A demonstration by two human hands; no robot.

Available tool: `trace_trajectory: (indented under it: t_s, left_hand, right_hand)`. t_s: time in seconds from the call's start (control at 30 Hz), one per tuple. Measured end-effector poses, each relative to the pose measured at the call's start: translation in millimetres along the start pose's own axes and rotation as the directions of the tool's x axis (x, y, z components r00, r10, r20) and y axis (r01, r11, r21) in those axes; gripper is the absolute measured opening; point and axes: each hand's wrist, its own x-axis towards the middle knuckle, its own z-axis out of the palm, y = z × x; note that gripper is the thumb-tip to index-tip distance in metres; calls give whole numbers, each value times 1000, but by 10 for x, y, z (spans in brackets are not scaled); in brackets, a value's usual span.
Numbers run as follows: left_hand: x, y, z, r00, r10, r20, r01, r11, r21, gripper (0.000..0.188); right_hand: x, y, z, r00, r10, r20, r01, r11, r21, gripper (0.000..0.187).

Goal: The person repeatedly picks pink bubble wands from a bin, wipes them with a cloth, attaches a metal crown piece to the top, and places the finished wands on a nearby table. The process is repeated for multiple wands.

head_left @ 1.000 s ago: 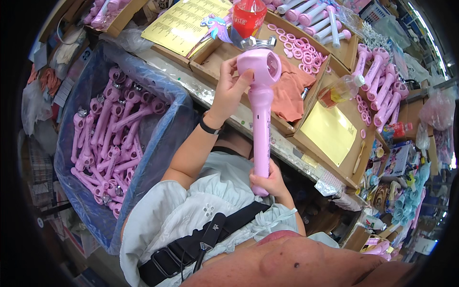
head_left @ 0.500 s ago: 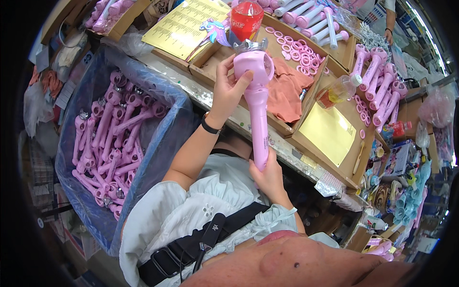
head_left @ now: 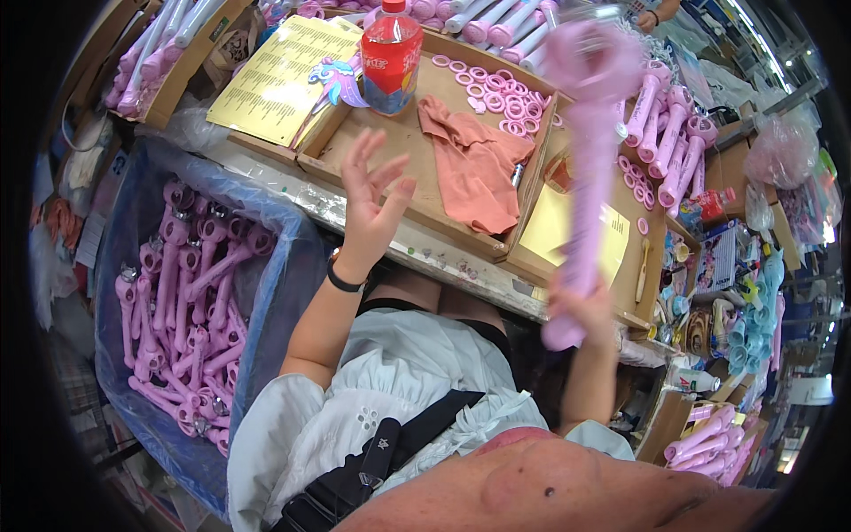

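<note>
My right hand is wrapped round the lower handle of a pink toy wand, which stands tilted upward with its round head at the top. Motion smears both the wand and that hand. With fingers apart and nothing in it, my left hand hovers over the front edge of the cardboard tray. Inside that tray lie a crumpled orange cloth and many small pink rings. A red-labelled drink bottle stands at its back left.
A blue-lined bin at the left holds many pink wands. More pink wands lie at the right. Yellow printed sheets rest at the back left, with another yellow sheet partly behind the held wand.
The wand has swung to the right and up in my right hand. My left hand has let go of its head and moved left, fingers spreading. The view has shifted slightly.
</note>
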Motion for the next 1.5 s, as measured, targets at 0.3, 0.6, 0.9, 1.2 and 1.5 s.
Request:
trace_trajectory:
  t_s: [0.3,0.6,0.9,1.2,1.5]
  left_hand:
    - [-742,39,-243,965,-261,7,255,945,204,11]
    - [-1231,-116,-403,847,-523,-100,528,802,280,14]
    - [-1360,266,-654,762,-642,-86,642,732,228,20]
    - [-1520,1306,-2203,794,-485,-368,548,832,86,20]
    - [-2305,-247,-4827,795,-281,-537,319,-559,765,27]
  right_hand:
    - [2129,-1166,-1525,927,-253,-277,15,763,-646,27]
    - [3886,-733,-2056,890,-148,-432,-325,459,-827,35]
    - [4875,-585,-2650,948,-295,-115,-148,-90,-985,38]
    - [4000,-919,-2741,896,-444,17,-62,-162,-985,41]
    - [1024,-1012,-3176,848,-439,-296,-368,-88,-926,48]
